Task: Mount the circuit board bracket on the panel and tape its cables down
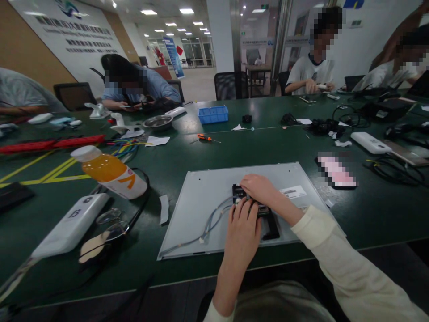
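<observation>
A flat light-grey metal panel (197, 197) lies on the table in front of me. On it sits a dark electronic part with a black frame (272, 226); its exact kind I cannot make out. My left hand (243, 223) grips the near-left side of this part, fingers bent over it. My right hand (259, 188) curls round its far end, with the fingertips partly hidden. Thin grey-blue cables (209, 223) run from the part across the panel to its near-left corner. A white label (293, 192) is stuck on the panel beyond my right wrist.
Left of the panel are an orange drink bottle (112, 172), a white power bank (72, 228) and glasses (112, 223). A phone (337, 171) lies to the right. Farther back are a screwdriver (208, 138), a blue basket (213, 115) and a metal bowl (157, 122). Several people sit around.
</observation>
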